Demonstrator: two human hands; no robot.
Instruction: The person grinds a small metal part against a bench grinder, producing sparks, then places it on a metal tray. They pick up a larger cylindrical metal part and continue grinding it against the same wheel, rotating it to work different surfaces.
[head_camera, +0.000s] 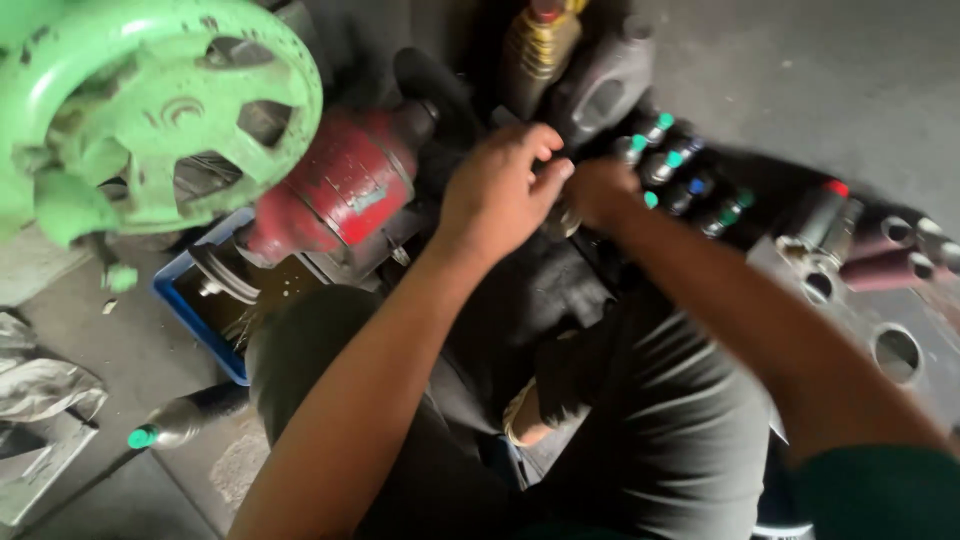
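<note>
Both forearms run up from the lower edge and converge near the centre, at about 12 o'clock from the person's lap; the left hand (500, 190) comes in from 7 o'clock, wrist bent, fingers curled downward with the knuckles up; the right hand (600, 190) comes in from 4 o'clock along a long bare forearm with a green sleeve at its end, its fingers folded under and mostly hidden. The two hands meet, fingertips touching or nearly so, pinched around a small round metal part (566, 220) that shows only as a pale blur between them; whether each grip is fully closed on it cannot be told.

At 9 o'clock from the hands lies a red cylindrical motor housing (345, 185), tilted, with a green spoked wheel (160, 110) beyond it at 10 o'clock; a blue tray (190, 310) sits under the red housing. At 2 o'clock stands a cluster of dark fittings with green and blue caps (670, 170); at 3 o'clock a grey metal plate with round holes (880, 340) rests on the concrete floor (820, 80).
</note>
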